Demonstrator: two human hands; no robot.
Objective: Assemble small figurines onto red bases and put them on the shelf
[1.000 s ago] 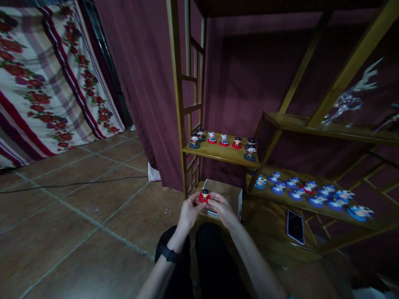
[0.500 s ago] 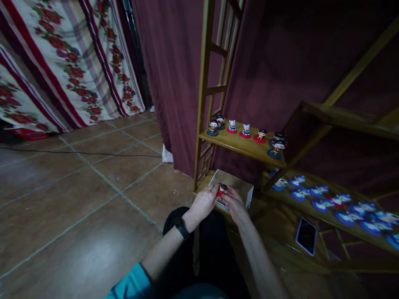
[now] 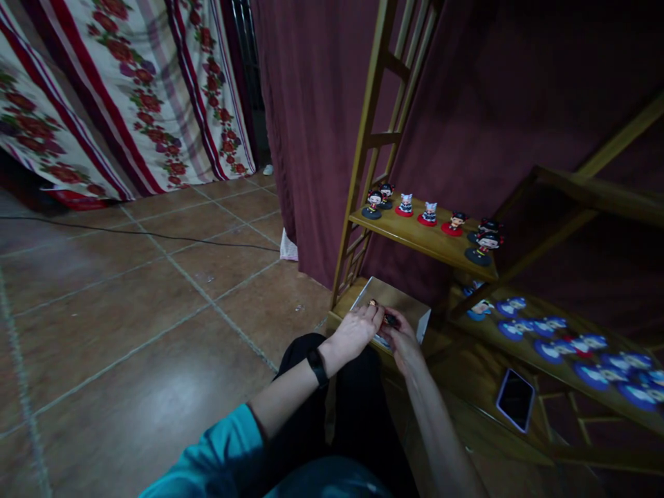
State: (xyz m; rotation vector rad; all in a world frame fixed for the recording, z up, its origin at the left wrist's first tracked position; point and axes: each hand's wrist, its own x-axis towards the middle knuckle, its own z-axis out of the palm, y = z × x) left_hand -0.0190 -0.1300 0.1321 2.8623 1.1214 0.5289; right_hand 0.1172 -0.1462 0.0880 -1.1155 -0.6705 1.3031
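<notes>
Both hands meet over an open white box (image 3: 422, 324) on the low shelf. My right hand (image 3: 403, 344) pinches a small dark-haired figurine (image 3: 391, 320), whose body is mostly covered by fingers. My left hand (image 3: 355, 337), wearing a black wristband (image 3: 317, 366), is closed against the figurine from the other side. A small beige-and-dark piece (image 3: 372, 303) peeks out above my left fingers; whether it belongs to the same figurine I cannot tell. The bottom of the box is partly hidden by my hands.
A wooden shelf (image 3: 409, 235) above the box bears several figurines on red and dark bases. To the right, a lower shelf holds several blue-based figurines (image 3: 555, 349). A phone (image 3: 516, 400) lies nearby. A black cable (image 3: 140, 233) crosses the tiled floor (image 3: 155, 304).
The view has turned slightly left. The red figurine that showed between my fingertips is now mostly covered, with its dark hair toward my right hand. My left fingers have curled further over.
</notes>
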